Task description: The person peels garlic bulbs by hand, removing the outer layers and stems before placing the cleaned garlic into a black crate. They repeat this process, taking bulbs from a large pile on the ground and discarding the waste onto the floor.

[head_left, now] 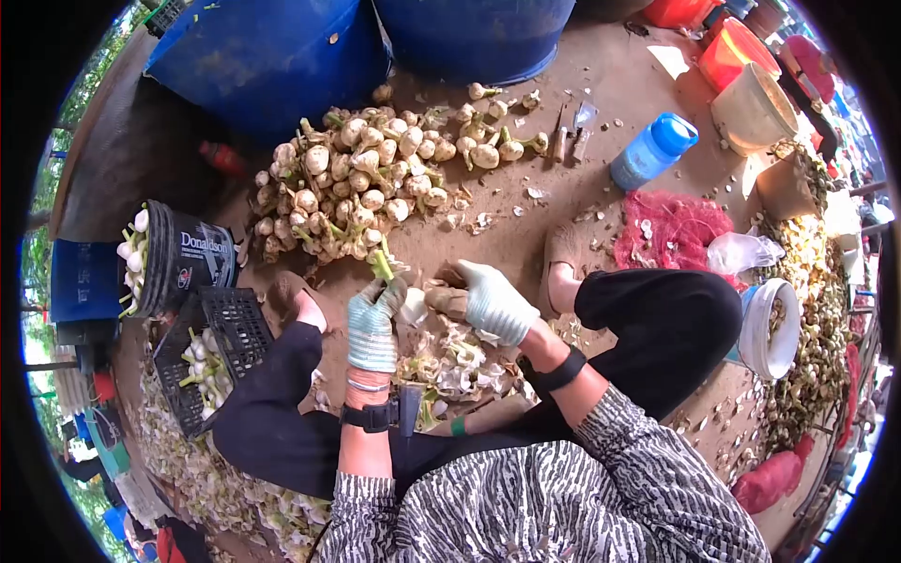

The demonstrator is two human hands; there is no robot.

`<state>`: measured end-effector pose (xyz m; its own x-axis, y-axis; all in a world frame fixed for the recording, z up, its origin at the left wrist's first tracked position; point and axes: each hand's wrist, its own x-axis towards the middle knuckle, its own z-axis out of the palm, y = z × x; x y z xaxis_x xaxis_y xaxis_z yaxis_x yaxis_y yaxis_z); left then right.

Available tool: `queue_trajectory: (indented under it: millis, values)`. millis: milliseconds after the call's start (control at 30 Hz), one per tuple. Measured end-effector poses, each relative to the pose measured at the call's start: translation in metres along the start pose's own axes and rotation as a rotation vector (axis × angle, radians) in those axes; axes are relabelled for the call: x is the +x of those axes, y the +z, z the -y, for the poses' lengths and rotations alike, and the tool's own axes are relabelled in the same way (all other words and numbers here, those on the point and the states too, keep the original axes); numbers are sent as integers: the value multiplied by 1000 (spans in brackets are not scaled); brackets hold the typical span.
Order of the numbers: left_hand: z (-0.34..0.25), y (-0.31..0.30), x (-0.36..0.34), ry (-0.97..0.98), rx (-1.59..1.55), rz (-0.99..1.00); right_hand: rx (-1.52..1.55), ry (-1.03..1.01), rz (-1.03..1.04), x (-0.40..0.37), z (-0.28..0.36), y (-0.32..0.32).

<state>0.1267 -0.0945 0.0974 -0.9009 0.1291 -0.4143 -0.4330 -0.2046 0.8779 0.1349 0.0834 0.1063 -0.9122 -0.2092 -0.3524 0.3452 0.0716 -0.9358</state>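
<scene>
My left hand (374, 324), in a striped work glove, is closed around a garlic bulb. The bulb's green stem (381, 263) sticks up past the fingers, and its white head (413, 307) shows at the right of the glove. Close by that head is my right hand (496, 305), gloved too, its soiled fingers curled in; whatever they hold is hidden. Below both hands lies a heap of papery garlic skins (460, 361). Just ahead of them is a large pile of unpeeled garlic bulbs (352, 178) with soil on them.
A black bucket (192, 246) and a black crate (239, 328), with whiter garlic, stand at left. Blue tubs (272, 66) rise behind the pile. Beyond my right knee are a blue bottle (654, 150), red mesh (671, 230) and a white bucket (771, 333).
</scene>
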Motion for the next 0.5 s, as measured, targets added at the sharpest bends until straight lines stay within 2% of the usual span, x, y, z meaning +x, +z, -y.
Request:
queue_trajectory:
  millis: [67, 100, 200, 233, 267, 333, 433, 467, 500]
  values:
    - [10, 0, 4, 56, 30, 39, -25, 12, 46, 2, 11, 5]
    - [12, 3, 3, 49, -2, 24, 30, 173, 114, 1, 26, 3]
    - [14, -9, 1, 74, 155, 68, 184, 192, 227, 0, 20, -2]
    - [15, -10, 0, 73, 158, 69, 188, 92, 201, 6, 1, -4]
    - [9, -6, -1, 51, 163, 10, 217, 92, 213, 6, -4, -7]
    - [3, -1, -1, 28, 168, -51, -68, -46, 108, 12, -20, -9]
    - [4, 4, 0, 101, 258, -99, -98, 31, 96, 6, -9, 3]
    - [7, 11, -1, 168, 277, -147, -61, 13, 96, 4, -6, 8]
    - [9, 15, -2, 237, 296, -195, -187, -59, 11, 5, -11, 15]
